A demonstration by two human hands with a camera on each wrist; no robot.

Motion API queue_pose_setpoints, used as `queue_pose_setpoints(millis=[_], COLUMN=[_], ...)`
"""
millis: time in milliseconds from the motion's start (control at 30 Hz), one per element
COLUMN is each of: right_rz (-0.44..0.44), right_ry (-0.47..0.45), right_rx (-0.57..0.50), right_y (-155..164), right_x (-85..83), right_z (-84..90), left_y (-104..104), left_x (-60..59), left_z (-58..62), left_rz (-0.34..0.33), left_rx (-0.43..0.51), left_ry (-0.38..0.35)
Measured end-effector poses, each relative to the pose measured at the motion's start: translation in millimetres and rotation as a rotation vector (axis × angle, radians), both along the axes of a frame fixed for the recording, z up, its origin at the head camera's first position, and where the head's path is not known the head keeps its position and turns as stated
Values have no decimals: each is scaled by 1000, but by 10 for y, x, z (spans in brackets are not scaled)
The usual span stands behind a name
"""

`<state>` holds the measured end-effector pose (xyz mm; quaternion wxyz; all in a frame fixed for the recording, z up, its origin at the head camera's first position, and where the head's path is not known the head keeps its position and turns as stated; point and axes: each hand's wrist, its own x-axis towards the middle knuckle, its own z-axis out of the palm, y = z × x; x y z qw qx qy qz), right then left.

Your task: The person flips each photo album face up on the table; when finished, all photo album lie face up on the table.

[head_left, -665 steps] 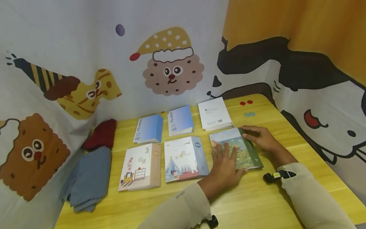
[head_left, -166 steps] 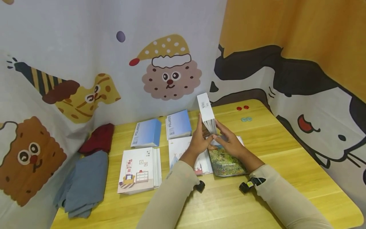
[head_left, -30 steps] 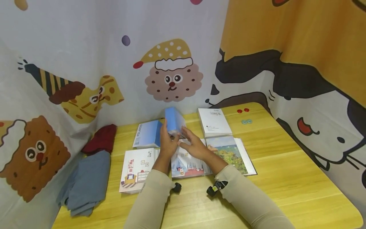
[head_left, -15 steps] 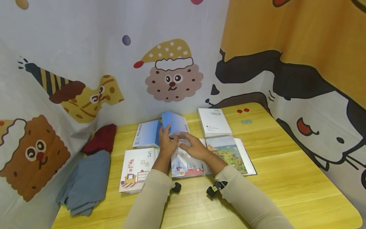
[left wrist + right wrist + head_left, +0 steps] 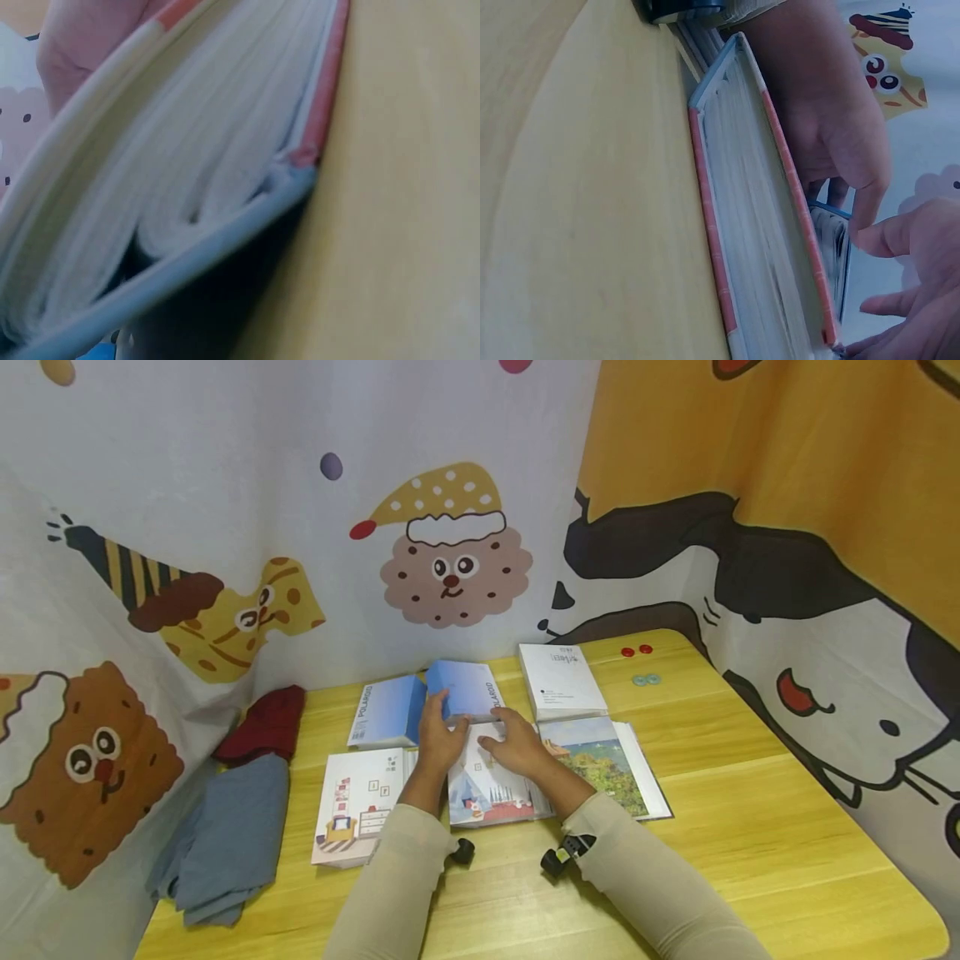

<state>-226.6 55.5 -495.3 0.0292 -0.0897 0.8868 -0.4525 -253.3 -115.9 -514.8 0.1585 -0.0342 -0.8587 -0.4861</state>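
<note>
A blue photo album (image 5: 467, 683) lies flat in the back row, printed lettering along its right side. My left hand (image 5: 438, 742) is at its front left corner, forefinger over the edge and thumb by the front. At the front right corner is my right hand (image 5: 521, 750), with fingertips touching the edge and thumb apart. Both hands reach over the tent-picture album (image 5: 491, 789). Its pages (image 5: 757, 225) and red-edged covers fill much of the right wrist view. In the left wrist view, page ends (image 5: 187, 142) stand close to the camera, with part of a hand behind.
Another blue album (image 5: 384, 710) is to the left, a white one (image 5: 561, 685) to the right. In the front row are a room-picture album (image 5: 356, 810) and a landscape album (image 5: 600, 760). Grey-blue cloth (image 5: 236, 843) and dark red cloth (image 5: 262, 722) lie left; red discs (image 5: 636, 650) lie back right.
The blue album has gone from upright to flat, its lettering now on the right. The hands have spread slightly. Earlier, they touched the landscape album, then held the white album upright.
</note>
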Motion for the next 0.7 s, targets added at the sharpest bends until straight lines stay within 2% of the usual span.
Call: queue_pose_setpoints(millis=[133, 367, 700], right_rz=[4, 10, -12], right_ry=[-28, -67, -67], right_rx=[20, 39, 63], right_y=[5, 14, 21], right_x=[4, 20, -21], right_z=[-6, -7, -56], left_y=[-2, -11, -5], left_x=[6, 44, 67], left_z=[1, -2, 34], left_rz=[0, -46, -154], left_rx=[-6, -58, -97], left_ry=[-46, -173, -246])
